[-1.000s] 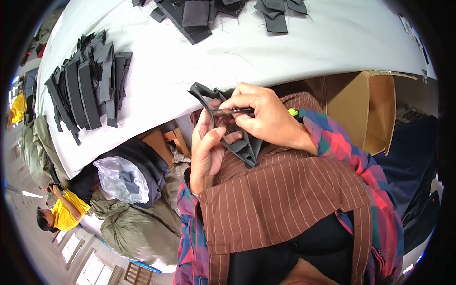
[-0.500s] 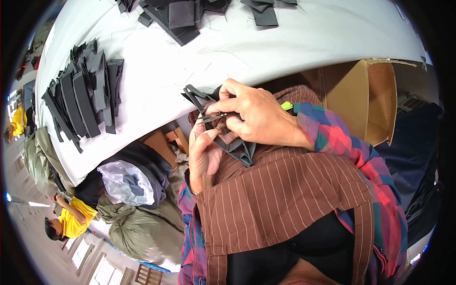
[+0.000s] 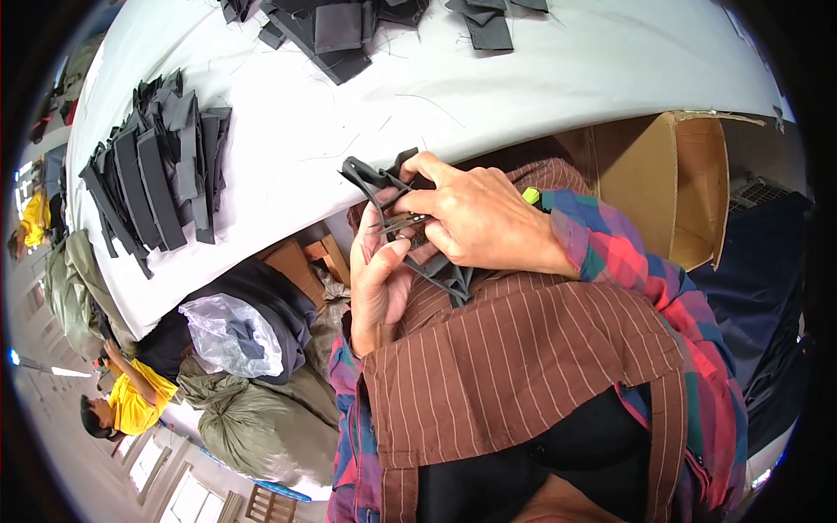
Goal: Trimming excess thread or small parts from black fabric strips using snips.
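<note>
Now the bare left hand (image 3: 379, 292) is pinching a folded dark-grey fabric piece (image 3: 455, 281) between thumb and fingers, above the brown pinstriped apron (image 3: 514, 366), while the bare right hand (image 3: 488, 213) is gripping small dark metal snips (image 3: 410, 220); compared with a second ago, their blades are lying nearer the left thumb.
</note>
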`<state>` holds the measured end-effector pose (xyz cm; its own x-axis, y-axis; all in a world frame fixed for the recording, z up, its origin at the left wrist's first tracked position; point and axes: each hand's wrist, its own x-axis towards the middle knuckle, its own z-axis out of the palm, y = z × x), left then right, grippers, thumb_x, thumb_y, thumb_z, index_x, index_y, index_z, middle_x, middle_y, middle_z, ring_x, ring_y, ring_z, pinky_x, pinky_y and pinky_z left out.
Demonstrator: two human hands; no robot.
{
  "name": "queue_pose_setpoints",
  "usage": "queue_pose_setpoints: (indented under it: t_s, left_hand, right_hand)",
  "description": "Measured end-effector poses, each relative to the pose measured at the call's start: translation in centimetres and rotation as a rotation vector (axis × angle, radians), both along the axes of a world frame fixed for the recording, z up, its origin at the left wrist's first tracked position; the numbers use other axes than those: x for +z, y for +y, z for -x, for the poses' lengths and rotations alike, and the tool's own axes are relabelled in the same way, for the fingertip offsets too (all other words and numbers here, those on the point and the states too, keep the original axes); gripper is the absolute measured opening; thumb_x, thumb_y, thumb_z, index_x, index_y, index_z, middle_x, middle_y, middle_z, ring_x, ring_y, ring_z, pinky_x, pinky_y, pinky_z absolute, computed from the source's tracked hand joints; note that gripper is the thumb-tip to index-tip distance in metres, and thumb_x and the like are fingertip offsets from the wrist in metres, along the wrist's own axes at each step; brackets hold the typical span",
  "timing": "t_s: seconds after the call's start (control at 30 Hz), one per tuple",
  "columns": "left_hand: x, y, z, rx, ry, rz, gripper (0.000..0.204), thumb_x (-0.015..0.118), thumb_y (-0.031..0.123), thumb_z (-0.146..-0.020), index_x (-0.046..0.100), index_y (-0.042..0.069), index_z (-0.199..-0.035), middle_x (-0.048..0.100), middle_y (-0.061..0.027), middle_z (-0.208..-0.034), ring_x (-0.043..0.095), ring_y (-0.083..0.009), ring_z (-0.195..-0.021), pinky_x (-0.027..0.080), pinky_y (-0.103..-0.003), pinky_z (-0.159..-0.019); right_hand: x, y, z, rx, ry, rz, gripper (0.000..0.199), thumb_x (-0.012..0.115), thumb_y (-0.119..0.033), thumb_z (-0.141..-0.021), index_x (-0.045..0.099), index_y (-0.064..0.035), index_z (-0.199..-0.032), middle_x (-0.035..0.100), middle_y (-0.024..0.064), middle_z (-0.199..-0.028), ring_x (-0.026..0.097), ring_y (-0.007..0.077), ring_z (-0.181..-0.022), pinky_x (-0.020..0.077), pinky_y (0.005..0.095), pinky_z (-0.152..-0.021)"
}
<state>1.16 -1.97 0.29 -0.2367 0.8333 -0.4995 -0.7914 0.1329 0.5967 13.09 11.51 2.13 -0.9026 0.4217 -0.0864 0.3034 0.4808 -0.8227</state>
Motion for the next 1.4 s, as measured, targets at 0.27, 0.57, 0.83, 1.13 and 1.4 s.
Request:
queue_pose_setpoints:
  t_s: [0.27,0.57,0.83,1.13,1.4]
  left_hand:
    - [1.0,0.7,-0.4,0.004,0.008,-0.007,0.062,0.059,0.005,-0.078,0.033,0.003,-0.133,0.05,-0.0139,-0.123,0.054,-0.0239,-0.111,0.051,-0.043,-0.088]
    - [0.1,0.7,-0.3,0.029,-0.047,-0.023,0.055,0.06,0.01,-0.081,0.038,-0.001,-0.13,0.05,-0.0123,-0.118,0.054,-0.026,-0.109,0.051,-0.045,-0.09]
    - [0.2,0.7,0.3,0.048,-0.172,-0.037,0.053,0.057,0.01,-0.081,0.039,-0.005,-0.128,0.05,-0.0074,-0.1,0.056,-0.023,-0.095,0.05,-0.044,-0.092]
    - [0.1,0.6,0.4,0.063,-0.25,-0.062,0.05,0.056,0.012,-0.082,0.04,-0.005,-0.125,0.048,-0.005,-0.093,0.051,-0.0184,-0.086,0.049,-0.042,-0.092]
    - [-0.2,0.5,0.3,0.051,-0.207,-0.112,0.024,0.056,0.01,-0.082,0.05,-0.004,-0.1,0.05,-0.0128,-0.098,0.05,-0.0229,-0.089,0.046,-0.045,-0.091]
  right_hand:
    - [-0.3,1.6,-0.6,-0.03,0.099,0.296,0.012,0.059,-0.001,-0.069,0.063,-0.0001,-0.08,0.062,0.0125,-0.09,0.062,0.0275,-0.081,0.048,0.0346,-0.069]
    - [-2.2,1.6,0.2,-0.246,0.188,0.676,0.023,0.053,0.003,-0.07,0.054,-0.0007,-0.092,0.054,0.0002,-0.082,0.049,0.0064,-0.082,0.0421,0.0217,-0.073]
    - [-1.6,2.0,0.9,-0.276,0.117,0.563,0.022,0.057,-0.001,-0.069,0.058,-0.0013,-0.091,0.051,0.0001,-0.069,0.047,0.0065,-0.066,0.0398,0.0228,-0.059]
    - [-0.8,2.1,1.0,-0.289,0.119,0.631,0.02,0.058,-0.003,-0.069,0.061,-0.0011,-0.089,0.051,0.0,-0.063,0.046,0.0063,-0.06,0.0398,0.0237,-0.055]
    - [-1.6,1.7,0.9,-0.221,0.182,0.516,0.021,0.053,0.0,-0.069,0.06,-0.0003,-0.09,0.053,-0.0004,-0.072,0.048,0.0056,-0.068,0.0414,0.021,-0.06]
